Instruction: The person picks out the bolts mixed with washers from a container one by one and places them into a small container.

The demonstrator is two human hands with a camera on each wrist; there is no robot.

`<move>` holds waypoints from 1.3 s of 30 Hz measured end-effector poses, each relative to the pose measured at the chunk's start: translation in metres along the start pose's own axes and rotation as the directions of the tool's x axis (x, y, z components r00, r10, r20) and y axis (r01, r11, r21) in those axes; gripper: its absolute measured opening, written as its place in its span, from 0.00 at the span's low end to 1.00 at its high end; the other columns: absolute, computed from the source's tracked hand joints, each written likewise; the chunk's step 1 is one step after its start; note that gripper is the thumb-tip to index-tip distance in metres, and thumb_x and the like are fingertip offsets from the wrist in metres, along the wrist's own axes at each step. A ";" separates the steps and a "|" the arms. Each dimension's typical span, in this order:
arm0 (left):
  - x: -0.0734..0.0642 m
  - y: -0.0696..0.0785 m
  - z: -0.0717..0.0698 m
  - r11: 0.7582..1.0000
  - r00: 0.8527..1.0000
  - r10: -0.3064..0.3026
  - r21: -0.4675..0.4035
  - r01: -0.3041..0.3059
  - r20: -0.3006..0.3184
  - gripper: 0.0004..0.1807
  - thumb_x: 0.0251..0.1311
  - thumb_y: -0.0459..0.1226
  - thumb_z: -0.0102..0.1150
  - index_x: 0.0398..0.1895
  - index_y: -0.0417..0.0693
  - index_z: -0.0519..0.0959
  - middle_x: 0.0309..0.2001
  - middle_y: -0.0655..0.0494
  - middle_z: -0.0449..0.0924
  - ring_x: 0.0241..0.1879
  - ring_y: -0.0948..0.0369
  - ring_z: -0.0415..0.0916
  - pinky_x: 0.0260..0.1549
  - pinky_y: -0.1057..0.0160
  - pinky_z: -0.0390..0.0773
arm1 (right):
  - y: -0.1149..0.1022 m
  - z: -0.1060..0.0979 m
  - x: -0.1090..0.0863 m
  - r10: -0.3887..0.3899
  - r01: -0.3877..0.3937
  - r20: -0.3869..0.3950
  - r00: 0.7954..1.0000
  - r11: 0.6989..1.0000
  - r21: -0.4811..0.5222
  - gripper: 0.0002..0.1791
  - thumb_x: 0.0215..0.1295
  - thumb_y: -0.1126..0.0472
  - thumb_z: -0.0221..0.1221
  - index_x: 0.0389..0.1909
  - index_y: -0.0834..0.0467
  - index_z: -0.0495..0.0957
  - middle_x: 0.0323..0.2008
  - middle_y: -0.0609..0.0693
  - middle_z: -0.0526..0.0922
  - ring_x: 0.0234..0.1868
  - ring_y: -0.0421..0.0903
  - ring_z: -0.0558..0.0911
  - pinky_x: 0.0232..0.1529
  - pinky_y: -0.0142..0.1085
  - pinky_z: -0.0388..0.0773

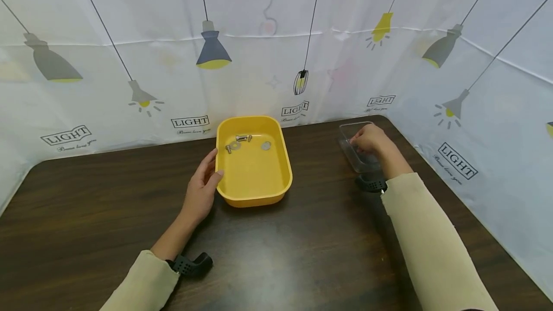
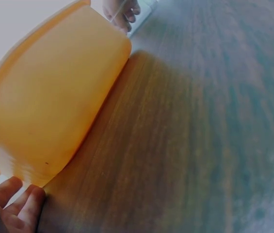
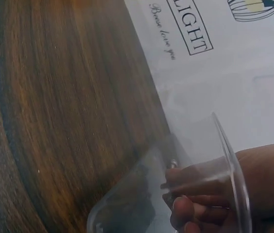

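Observation:
A yellow tray [image 1: 255,176] stands on the dark wooden table, holding several small screws [image 1: 243,137] and flat washers [image 1: 265,145]. My left hand [image 1: 202,184] holds its left side, the thumb over the rim and the fingers against the outer wall; the left wrist view shows fingertips [image 2: 32,196] at the tray's lower edge. At the right, my right hand [image 1: 369,139] reaches into a clear plastic box [image 1: 351,155]. There its curled fingers pinch a small metal piece [image 3: 166,196], mostly hidden by the fingertips. Another bit of metal [image 3: 174,163] shows beside them.
A white sheet printed with lamps [image 1: 259,85] hangs along the table's back and right edges, close behind the tray and the clear box. Bare tabletop [image 1: 319,157] lies between the two containers. A black band [image 1: 190,265] sits on each wrist.

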State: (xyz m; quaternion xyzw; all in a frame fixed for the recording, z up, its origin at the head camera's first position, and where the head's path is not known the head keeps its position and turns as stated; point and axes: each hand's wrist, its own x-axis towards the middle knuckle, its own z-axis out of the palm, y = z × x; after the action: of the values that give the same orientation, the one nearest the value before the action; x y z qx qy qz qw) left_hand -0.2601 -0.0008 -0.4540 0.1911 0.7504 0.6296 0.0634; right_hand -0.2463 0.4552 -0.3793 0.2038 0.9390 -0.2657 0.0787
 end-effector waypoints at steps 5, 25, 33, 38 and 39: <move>-0.001 0.002 -0.001 1.000 1.000 0.005 -0.012 -0.005 0.002 0.31 0.77 0.39 0.45 0.80 0.60 0.55 0.73 0.43 0.66 0.64 0.46 0.73 0.48 0.78 0.76 | 0.002 -0.002 0.006 0.008 -0.009 0.033 0.999 0.999 0.034 0.15 0.70 0.62 0.57 0.46 0.72 0.83 0.20 0.49 0.80 0.23 0.41 0.76 0.24 0.34 0.74; 0.001 0.001 -0.003 1.000 1.000 -0.001 -0.012 0.001 -0.010 0.31 0.77 0.40 0.46 0.80 0.58 0.56 0.74 0.44 0.66 0.66 0.48 0.73 0.54 0.70 0.78 | 0.000 0.001 0.011 0.070 -0.072 0.045 0.997 0.995 0.067 0.17 0.70 0.61 0.57 0.49 0.71 0.82 0.15 0.44 0.77 0.20 0.37 0.75 0.25 0.32 0.77; 0.001 0.001 -0.001 1.000 1.000 0.004 -0.016 -0.004 -0.001 0.31 0.77 0.40 0.47 0.80 0.59 0.55 0.74 0.45 0.66 0.67 0.49 0.72 0.53 0.72 0.78 | 0.004 0.002 0.011 0.100 -0.102 0.038 0.994 0.991 0.084 0.18 0.69 0.60 0.59 0.51 0.71 0.82 0.16 0.44 0.78 0.19 0.37 0.75 0.26 0.32 0.77; 0.001 0.000 -0.001 1.000 1.000 -0.005 -0.005 0.005 -0.002 0.31 0.77 0.41 0.47 0.80 0.61 0.56 0.74 0.45 0.66 0.67 0.49 0.72 0.54 0.70 0.78 | 0.004 0.002 0.009 0.091 -0.094 0.043 0.995 0.993 0.076 0.19 0.69 0.60 0.58 0.51 0.71 0.81 0.17 0.46 0.79 0.21 0.38 0.75 0.27 0.33 0.77; 0.001 0.000 -0.001 1.000 1.000 -0.005 -0.001 0.005 -0.001 0.31 0.77 0.41 0.47 0.80 0.61 0.56 0.74 0.46 0.66 0.67 0.49 0.72 0.55 0.68 0.78 | 0.004 0.001 0.008 0.091 -0.094 0.047 0.995 0.993 0.072 0.19 0.70 0.60 0.58 0.51 0.71 0.81 0.18 0.46 0.79 0.21 0.39 0.76 0.27 0.33 0.77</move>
State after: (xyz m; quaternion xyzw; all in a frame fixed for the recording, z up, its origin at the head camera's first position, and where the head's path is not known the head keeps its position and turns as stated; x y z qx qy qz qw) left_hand -0.2610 -0.0011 -0.4536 0.1890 0.7505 0.6300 0.0649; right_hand -0.2521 0.4603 -0.3843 0.2439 0.9161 -0.3010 0.1036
